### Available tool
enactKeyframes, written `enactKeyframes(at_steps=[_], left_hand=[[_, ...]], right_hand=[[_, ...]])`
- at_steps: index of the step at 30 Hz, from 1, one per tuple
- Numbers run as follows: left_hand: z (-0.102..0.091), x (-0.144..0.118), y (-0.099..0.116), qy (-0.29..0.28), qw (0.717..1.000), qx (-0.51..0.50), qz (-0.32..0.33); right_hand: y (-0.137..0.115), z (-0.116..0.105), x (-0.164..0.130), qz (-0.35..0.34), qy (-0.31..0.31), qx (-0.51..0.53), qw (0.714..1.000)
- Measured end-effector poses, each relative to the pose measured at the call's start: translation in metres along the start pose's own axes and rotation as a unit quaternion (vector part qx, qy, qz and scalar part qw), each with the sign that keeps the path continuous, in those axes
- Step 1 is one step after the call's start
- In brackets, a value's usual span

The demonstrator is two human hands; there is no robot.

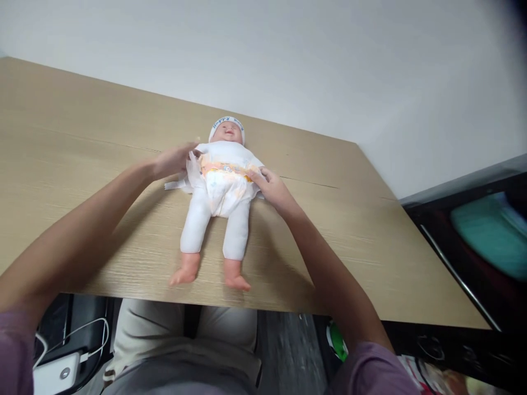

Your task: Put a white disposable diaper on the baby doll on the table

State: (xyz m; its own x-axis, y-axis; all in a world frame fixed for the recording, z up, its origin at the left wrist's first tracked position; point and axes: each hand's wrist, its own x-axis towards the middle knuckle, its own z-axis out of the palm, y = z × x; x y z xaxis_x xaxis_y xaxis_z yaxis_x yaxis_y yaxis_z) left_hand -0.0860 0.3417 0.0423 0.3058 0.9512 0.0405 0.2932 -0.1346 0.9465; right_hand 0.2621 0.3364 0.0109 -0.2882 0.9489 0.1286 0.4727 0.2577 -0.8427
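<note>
Pinching diaper sides: left hand, right hand; doll mid-table.

I see a matt wood-grain table, a doll with smooth plastic feet and soft white cloth body, and its crinkly papery diaper.

A white-clad baby doll lies face-up, wearing a printed diaper, seemingly still unfastened at its side.
</note>
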Motion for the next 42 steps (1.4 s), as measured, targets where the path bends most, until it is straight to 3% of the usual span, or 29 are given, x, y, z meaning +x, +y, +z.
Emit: enactKeyframes(at_steps=[4, 8, 11, 14, 16, 19, 21, 24, 29, 36, 42], left_hand=[[-0.005, -0.019, 0.013, -0.007, 0.998, 0.024, -0.063], [0.000, -0.029, 0.018, 0.075, 0.994, 0.060, -0.057], [0.014, -0.026, 0.026, 0.172, 0.975, 0.140, 0.003], [0.038, -0.021, 0.045, 0.205, 0.943, 0.232, 0.122], [0.059, -0.018, 0.060, 0.169, 0.924, 0.277, 0.202], [0.088, -0.010, 0.073, 0.071, 0.896, 0.334, 0.285], [0.104, -0.003, 0.074, 0.026, 0.882, 0.366, 0.296], [0.116, 0.006, 0.066, 0.004, 0.869, 0.417, 0.267], [0.117, 0.013, 0.054, 0.006, 0.854, 0.465, 0.232], [0.115, 0.013, 0.052, -0.003, 0.865, 0.447, 0.227], [0.116, 0.013, 0.055, -0.004, 0.868, 0.449, 0.212]], right_hand=[[0.001, -0.004, -0.020, -0.012, 0.083, -0.025, 0.996], [0.013, -0.008, -0.038, -0.034, 0.121, -0.072, 0.990], [0.025, -0.006, -0.048, -0.055, 0.133, -0.137, 0.980], [0.037, -0.002, -0.052, -0.065, 0.143, -0.201, 0.967], [0.044, 0.000, -0.053, -0.060, 0.151, -0.218, 0.962], [0.050, 0.002, -0.051, -0.035, 0.154, -0.206, 0.966], [0.052, 0.002, -0.049, -0.013, 0.154, -0.185, 0.970], [0.053, 0.001, -0.047, 0.017, 0.160, -0.149, 0.976], [0.049, -0.002, -0.049, 0.055, 0.158, -0.112, 0.980], [0.042, 0.000, -0.047, 0.111, 0.166, -0.135, 0.970], [0.042, -0.001, -0.046, 0.128, 0.122, -0.132, 0.975]])
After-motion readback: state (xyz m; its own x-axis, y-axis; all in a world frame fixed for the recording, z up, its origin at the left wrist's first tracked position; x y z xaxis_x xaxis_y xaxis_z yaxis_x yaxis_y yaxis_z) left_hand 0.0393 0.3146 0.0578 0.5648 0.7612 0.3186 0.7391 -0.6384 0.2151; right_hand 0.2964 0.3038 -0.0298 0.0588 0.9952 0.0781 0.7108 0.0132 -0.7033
